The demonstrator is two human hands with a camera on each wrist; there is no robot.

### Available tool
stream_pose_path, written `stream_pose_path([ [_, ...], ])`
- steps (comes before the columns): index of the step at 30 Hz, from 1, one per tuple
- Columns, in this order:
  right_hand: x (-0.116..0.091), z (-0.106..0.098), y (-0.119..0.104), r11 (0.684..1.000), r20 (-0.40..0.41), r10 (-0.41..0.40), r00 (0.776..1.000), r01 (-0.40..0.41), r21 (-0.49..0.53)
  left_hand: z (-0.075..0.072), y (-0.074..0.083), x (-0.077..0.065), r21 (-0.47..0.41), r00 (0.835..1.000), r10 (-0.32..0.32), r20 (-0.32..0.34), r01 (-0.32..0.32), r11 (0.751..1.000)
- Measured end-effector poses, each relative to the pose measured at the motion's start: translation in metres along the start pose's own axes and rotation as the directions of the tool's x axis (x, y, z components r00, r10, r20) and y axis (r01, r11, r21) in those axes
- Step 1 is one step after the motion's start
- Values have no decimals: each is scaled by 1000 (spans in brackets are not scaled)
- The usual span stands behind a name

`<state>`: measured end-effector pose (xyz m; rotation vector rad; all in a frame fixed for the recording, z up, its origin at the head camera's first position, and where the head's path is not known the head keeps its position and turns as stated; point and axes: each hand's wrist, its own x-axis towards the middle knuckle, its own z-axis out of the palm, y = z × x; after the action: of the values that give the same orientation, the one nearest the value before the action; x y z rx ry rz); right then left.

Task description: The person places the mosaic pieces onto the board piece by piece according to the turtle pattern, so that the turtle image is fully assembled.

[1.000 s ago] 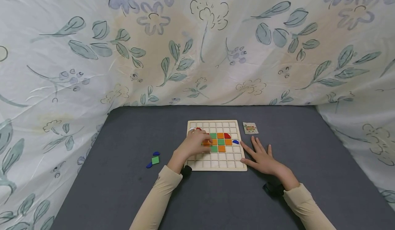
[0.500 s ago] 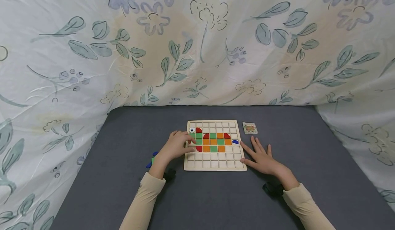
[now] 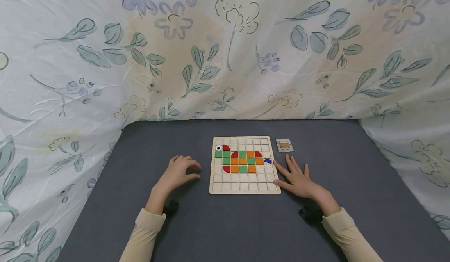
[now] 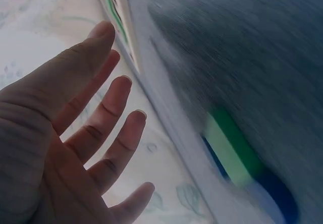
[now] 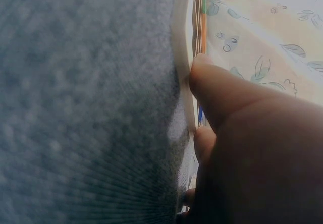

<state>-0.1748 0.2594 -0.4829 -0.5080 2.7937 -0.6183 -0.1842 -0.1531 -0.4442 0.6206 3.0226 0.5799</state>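
My left hand (image 3: 175, 173) hovers over the cloth left of the wooden grid board (image 3: 245, 188), its fingers loosely bent with nothing between them. In the left wrist view, a blurred green square block (image 4: 229, 148) and a blue rounded block (image 4: 277, 199) lie beyond the fingers of the left hand (image 4: 91, 118). The head view hides these blocks behind that hand. My right hand (image 3: 299, 180) lies with fingers spread, thumb and index fingertip touching the board's right edge. Red, green and orange blocks, an eye block (image 3: 218, 148) and a blue half-round block (image 3: 268, 161) sit in the grid.
A small printed card (image 3: 284, 145) lies beyond the board's upper right corner. Dark grey cloth (image 3: 239, 227) covers the table, and a floral sheet (image 3: 242, 78) hangs along its back and sides.
My left hand has moved off the board leftward, over the loose blocks, uncovering the coloured pattern on the board's left side. The right hand has stayed at the board's edge.
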Motion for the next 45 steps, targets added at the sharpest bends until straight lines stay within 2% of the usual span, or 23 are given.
stream_pose_path([
  [9,0,0,0,1000,-5,-4,1000,4,-1,-9,-23,-28,-2,999,-7,-48,7,1000],
  [20,0,1,1,1000,-4,6,1000,-6,-5,-17,-37,-49,5,998,-56,-4,56,998],
  [35,0,3,1,1000,-8,9,1000,-9,5,-14,-42,-51,3,998,-54,25,54,999],
  [40,0,2,1,1000,-8,14,1000,-14,4,-13,-42,-50,-4,999,-21,32,21,1000],
  [45,0,2,1,1000,-7,15,1000,-14,4,-9,-43,-48,-49,999,18,39,-16,999],
])
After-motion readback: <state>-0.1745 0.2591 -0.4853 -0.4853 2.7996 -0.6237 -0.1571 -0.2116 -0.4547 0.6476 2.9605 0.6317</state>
